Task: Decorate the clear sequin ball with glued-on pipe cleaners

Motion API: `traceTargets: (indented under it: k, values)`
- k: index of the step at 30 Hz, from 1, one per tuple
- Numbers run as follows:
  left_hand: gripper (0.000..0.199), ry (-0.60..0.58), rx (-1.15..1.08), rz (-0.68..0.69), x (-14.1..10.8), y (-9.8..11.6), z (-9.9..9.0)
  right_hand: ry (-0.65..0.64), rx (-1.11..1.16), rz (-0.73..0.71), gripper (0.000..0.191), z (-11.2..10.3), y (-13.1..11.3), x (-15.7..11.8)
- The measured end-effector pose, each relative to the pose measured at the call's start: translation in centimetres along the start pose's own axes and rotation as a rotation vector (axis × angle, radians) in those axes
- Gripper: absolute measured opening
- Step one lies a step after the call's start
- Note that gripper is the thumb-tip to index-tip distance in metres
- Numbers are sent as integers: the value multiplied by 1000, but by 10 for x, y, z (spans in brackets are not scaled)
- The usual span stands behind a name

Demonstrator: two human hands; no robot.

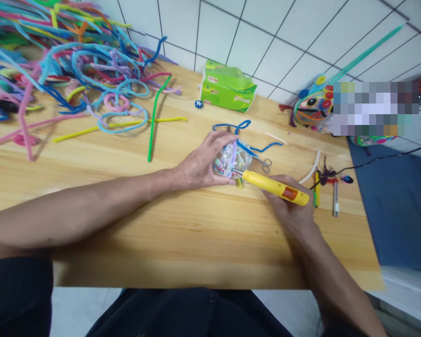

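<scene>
My left hand (206, 159) is wrapped around a clear rounded object (224, 161) with colourful specks, holding it just above the wooden table. A light purple strip (235, 152) runs across its surface. In my right hand (294, 206) is a yellow glue gun (273, 187), its thin metal tip at the lower part of the strip. Whether the tip touches is too small to tell. Blue pipe cleaners (243, 128) curl behind the clear object. Scissors (264, 164) lie just beyond it, partly hidden.
A tangled heap of pipe cleaners (91, 65) covers the table's far left. Green (156, 117) and yellow (126, 123) ones lie nearer. A green tissue pack (228, 86) stands by the tiled wall. To the right are a black cord (379, 159), a white stick (312, 168) and a cutter knife (336, 199).
</scene>
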State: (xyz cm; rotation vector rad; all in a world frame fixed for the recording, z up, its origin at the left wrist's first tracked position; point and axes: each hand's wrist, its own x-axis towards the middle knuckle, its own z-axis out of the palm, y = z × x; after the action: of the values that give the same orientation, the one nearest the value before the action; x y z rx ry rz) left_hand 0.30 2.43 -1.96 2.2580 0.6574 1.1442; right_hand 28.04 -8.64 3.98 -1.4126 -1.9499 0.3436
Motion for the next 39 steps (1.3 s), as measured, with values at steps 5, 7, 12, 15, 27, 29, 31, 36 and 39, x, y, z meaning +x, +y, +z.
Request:
traceTargets:
  k: [5, 7, 12, 15, 27, 29, 31, 36, 39]
  values:
    - [109, 15, 26, 0, 1, -1, 0, 5, 67, 8, 11, -3, 0, 14]
    - [108, 29, 24, 15, 1, 0, 1, 20, 92, 16, 13, -5, 0, 21]
    - [106, 47, 35, 16, 5, -2, 3, 29, 143, 63, 17, -11, 5, 39]
    - [107, 62, 43, -12, 15, -13, 4, 12, 160, 34, 15, -12, 7, 48]
    - [106, 126, 96, -35, 40, -46, -1, 40, 82, 11, 7, -3, 17, 64]
    - [106, 125, 86, -35, 41, -46, -3, 24, 67, 3, 6, -2, 18, 65]
    - [105, 114, 66, -42, 42, -46, -4, 1, 68, -25, 7, -2, 17, 66]
    - [104, 90, 36, -29, 42, -45, -5, -48, 86, -23, 14, -10, 15, 77]
    - [106, 92, 46, -21, 41, -47, -5, -58, 48, -51, 9, -14, 13, 87]
